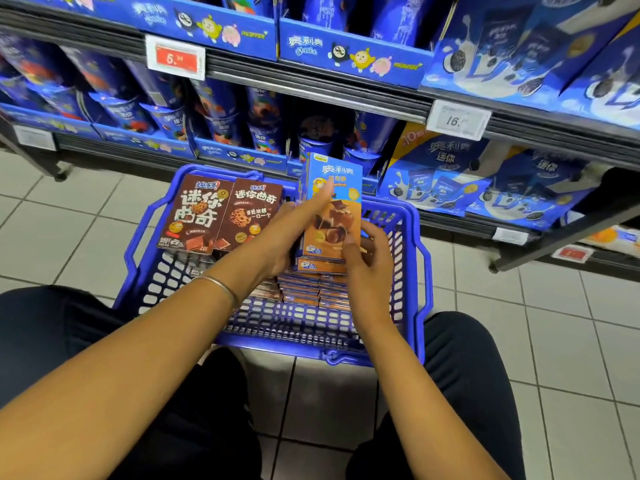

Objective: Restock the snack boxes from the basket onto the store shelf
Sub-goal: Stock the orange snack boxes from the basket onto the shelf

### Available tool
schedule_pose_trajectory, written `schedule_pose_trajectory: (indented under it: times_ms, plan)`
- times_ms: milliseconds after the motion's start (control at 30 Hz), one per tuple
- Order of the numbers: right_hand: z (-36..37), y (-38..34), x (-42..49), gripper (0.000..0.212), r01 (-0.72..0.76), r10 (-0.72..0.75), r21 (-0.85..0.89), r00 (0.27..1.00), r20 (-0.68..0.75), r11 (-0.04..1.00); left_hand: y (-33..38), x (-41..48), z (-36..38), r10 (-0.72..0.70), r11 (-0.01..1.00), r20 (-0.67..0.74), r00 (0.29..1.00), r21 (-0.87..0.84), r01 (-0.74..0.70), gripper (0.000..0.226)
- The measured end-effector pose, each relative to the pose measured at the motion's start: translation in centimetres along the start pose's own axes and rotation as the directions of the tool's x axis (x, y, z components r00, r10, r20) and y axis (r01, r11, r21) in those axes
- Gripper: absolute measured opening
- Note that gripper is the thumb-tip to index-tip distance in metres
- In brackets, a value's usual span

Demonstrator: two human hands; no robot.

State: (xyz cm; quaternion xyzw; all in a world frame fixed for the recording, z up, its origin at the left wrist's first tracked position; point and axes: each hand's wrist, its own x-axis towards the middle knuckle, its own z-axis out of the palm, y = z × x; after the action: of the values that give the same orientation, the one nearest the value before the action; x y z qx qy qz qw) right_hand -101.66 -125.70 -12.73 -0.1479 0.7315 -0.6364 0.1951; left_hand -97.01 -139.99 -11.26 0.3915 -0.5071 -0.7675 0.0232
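Hands meet on one orange-and-blue snack box (333,216), held upright over the far side of the basket (417,271). The right hand (369,261) grips the box low on its right edge, with the thumb pressed to the front face and the fingers curled round behind. The left hand (294,233) lies against the left side of the box, its fingers stretched almost straight up across the front (they are blurred, so how the thumb sits cannot be told). A thin metal bangle (221,285) rings the left wrist.

Just under the held box, a stack of flat boxes (311,289) of the same orange kind lies in the basket, with more stacked beside it. Two brown boxes (221,213) stand side by side against the basket's far left wall, their printed fronts facing the camera. The basket is blue plastic with slotted walls and rests on the pale tiled floor (554,323), between the person's knees in dark trousers.

Beyond the basket runs the store shelf (346,105), packed with blue snack packs and tubs in display trays on several levels. Two price tags (175,57) hang from its rails, one red on the left and one white further right.
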Motion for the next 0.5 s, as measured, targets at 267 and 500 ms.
schedule_pose_trajectory:
  times_ms: [267,500]
  plan:
    - [-1.8,3.5,0.4,0.015,-0.509,0.651,0.453,0.718,-0.245,0.732,1.5,-0.6,-1.0,0.032,0.976,-0.067,0.997,-0.213,-0.046,0.035]
    - [-2.6,5.7,1.7,0.051,-0.842,0.941,0.476,0.328,0.077,0.254,0.9,-0.7,-0.5,0.004,0.982,0.002,1.0,-0.188,-0.003,0.033]
